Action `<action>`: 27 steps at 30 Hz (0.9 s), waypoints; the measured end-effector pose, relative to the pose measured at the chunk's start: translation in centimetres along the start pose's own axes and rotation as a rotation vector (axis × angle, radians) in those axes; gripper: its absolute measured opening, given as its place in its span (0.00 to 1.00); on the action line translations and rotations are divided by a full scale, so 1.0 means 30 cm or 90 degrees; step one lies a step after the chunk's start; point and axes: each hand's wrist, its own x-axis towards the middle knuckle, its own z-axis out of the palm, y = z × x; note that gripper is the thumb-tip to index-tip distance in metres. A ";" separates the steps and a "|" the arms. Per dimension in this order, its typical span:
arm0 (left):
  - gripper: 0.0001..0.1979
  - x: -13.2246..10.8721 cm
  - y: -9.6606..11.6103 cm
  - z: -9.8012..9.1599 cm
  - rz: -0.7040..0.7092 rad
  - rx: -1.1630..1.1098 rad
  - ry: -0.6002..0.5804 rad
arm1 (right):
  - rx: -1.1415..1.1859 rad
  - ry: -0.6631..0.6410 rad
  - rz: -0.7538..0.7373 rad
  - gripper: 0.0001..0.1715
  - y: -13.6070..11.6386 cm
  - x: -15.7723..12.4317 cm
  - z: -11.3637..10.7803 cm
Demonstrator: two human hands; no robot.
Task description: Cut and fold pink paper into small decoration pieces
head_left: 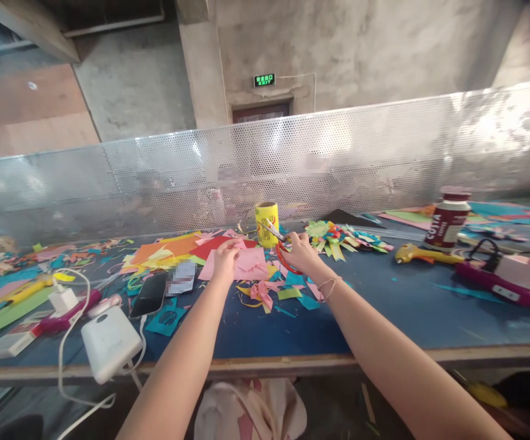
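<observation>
A pair of scissors with orange-red handles [288,260] is in my right hand [302,252], fingers wrapped round the handles. Its metal blades [271,230] point up and left, in front of a yellow tape roll [266,215] standing on end. My left hand [226,259] is closed in a pinch above a pink paper sheet [256,264]; pink paper shows by the fingertips, but what they grip is too small to make out. Under and between the hands lie pink, teal and green paper scraps [262,294]. Orange paper [154,249] lies beyond my left hand.
At left are a phone [149,294], a white power bank [110,343] with cables and a purple power strip [69,313]. At right stand a Costa bottle [448,221], a yellow glue gun [427,254] and another purple strip [489,286]. A perforated metal screen [265,165] closes the back.
</observation>
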 end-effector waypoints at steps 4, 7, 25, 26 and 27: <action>0.08 0.003 -0.011 0.003 0.009 0.018 -0.018 | -0.056 0.030 -0.010 0.29 0.002 0.004 -0.001; 0.07 -0.006 -0.008 0.009 0.005 0.033 -0.026 | -0.058 0.071 -0.024 0.31 0.007 0.006 -0.002; 0.14 -0.008 -0.005 0.001 0.060 0.075 -0.023 | 0.212 0.027 -0.066 0.40 -0.030 0.001 -0.011; 0.14 -0.008 -0.007 0.001 0.060 0.072 -0.021 | 0.224 0.032 -0.067 0.39 -0.033 0.001 -0.011; 0.13 -0.008 -0.008 0.000 0.061 0.070 -0.020 | 0.245 0.029 -0.066 0.39 -0.035 0.002 -0.011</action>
